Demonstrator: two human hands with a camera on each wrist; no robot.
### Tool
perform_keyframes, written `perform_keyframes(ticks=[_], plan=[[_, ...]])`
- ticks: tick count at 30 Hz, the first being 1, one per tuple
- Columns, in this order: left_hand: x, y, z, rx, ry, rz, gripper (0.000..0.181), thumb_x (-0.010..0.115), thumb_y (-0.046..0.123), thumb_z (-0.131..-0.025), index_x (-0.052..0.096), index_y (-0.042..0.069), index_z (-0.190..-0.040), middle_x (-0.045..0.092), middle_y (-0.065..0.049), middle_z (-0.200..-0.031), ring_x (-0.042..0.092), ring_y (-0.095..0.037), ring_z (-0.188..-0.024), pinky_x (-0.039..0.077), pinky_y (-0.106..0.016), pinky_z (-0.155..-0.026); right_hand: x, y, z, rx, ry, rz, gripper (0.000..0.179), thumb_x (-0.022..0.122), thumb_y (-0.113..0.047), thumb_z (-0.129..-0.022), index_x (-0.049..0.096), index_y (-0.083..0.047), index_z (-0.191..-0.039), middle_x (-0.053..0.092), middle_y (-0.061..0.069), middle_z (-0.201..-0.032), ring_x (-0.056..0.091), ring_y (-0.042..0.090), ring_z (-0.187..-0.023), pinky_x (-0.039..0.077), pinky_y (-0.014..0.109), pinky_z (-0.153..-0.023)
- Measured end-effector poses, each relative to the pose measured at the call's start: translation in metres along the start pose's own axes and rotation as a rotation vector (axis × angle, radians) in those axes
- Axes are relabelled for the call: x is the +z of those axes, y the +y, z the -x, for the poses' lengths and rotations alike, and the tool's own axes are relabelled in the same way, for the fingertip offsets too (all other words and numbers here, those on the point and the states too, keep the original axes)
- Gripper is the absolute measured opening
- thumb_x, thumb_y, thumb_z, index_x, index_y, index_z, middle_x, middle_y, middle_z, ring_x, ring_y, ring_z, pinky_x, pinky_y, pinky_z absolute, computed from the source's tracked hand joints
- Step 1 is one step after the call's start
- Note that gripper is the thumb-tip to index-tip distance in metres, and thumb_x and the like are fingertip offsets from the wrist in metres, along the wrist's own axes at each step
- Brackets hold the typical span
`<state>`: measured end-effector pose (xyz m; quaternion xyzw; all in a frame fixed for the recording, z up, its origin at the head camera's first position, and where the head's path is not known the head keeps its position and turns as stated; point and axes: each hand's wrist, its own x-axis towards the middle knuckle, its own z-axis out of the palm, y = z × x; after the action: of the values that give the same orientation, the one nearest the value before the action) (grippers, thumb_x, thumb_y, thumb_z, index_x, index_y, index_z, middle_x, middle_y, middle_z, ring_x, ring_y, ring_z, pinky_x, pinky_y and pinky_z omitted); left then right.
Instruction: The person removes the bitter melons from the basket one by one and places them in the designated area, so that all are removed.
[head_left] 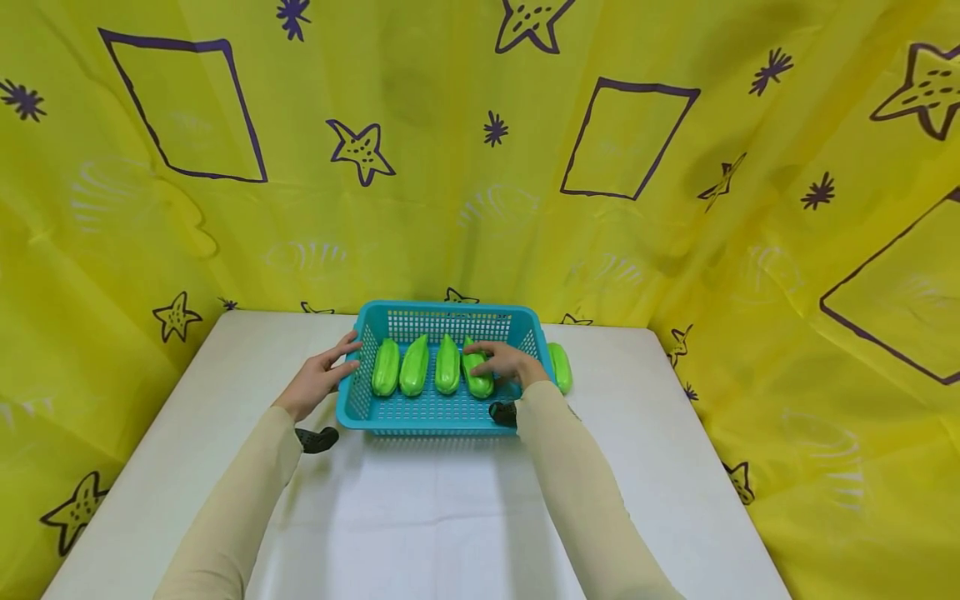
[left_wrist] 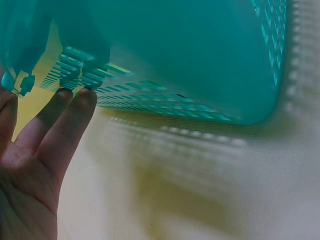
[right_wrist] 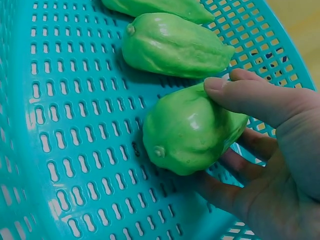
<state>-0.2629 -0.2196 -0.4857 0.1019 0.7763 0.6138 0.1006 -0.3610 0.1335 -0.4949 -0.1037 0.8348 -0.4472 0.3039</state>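
Note:
A blue plastic basket (head_left: 442,421) with slotted walls stands on the table, holding a row of glossy green ridged gourds (head_left: 414,367). Inside its right part, my right hand (head_left: 506,362) grips the rightmost gourd in the basket (right_wrist: 187,130). The thumb lies over its top and the fingers curl round its far side and underneath, where they are partly hidden. At the basket's left end is my left hand (head_left: 315,379), its fingers extended. In the left wrist view two fingertips (left_wrist: 85,95) touch the slotted outer wall.
Another green gourd (head_left: 559,367) lies on the white table (head_left: 637,450) just outside the basket's right end, partly covered by the basket. A yellow curtain (head_left: 442,225) with purple drawings hangs behind the table and along both sides. Black wrist devices (head_left: 317,439) sit near both cuffs.

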Motion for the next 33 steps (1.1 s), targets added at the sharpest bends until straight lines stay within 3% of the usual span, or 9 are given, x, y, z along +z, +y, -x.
perform_keyframes(ticks=[11,16,26,33], plan=[[0.000,0.000,-0.001,-0.011,0.001,-0.010,0.055,0.050,0.016,-0.104,0.030,0.000,-0.152,0.009,-0.001,-0.164,0.009,-0.036,-0.148,0.035,-0.062,-0.105,-0.004,-0.001,0.000,0.006,0.013,-0.043,0.051,0.067,-0.010,-0.093,0.053,-0.016,-0.142,0.028,0.016,-0.156,0.040,0.037,-0.134,0.047,0.055,-0.098],[0.001,0.000,-0.002,-0.014,0.001,-0.012,0.055,0.050,0.017,-0.104,0.030,0.001,-0.152,0.009,-0.001,-0.164,0.010,-0.036,-0.147,0.035,-0.062,-0.105,-0.011,-0.004,0.002,0.000,0.030,-0.008,0.050,0.069,-0.013,-0.092,0.056,-0.016,-0.140,0.032,0.016,-0.154,0.044,0.037,-0.131,0.049,0.055,-0.094],[-0.005,-0.024,-0.012,-0.006,0.021,-0.037,0.056,0.051,0.025,-0.104,0.032,0.010,-0.154,0.010,0.007,-0.163,0.012,-0.032,-0.148,0.036,-0.061,-0.106,-0.021,-0.013,0.004,-0.043,0.110,0.000,0.048,0.072,-0.015,-0.090,0.059,-0.018,-0.136,0.036,0.017,-0.150,0.056,0.032,-0.111,0.056,0.045,-0.083],[-0.006,-0.029,-0.011,0.014,0.016,-0.037,0.059,0.053,0.031,-0.102,0.032,0.012,-0.154,0.010,0.007,-0.163,0.014,-0.034,-0.148,0.037,-0.061,-0.105,-0.024,-0.024,0.011,-0.086,0.190,-0.043,0.048,0.071,-0.016,-0.091,0.057,-0.018,-0.137,0.035,0.018,-0.149,0.059,0.031,-0.107,0.055,0.045,-0.083]])
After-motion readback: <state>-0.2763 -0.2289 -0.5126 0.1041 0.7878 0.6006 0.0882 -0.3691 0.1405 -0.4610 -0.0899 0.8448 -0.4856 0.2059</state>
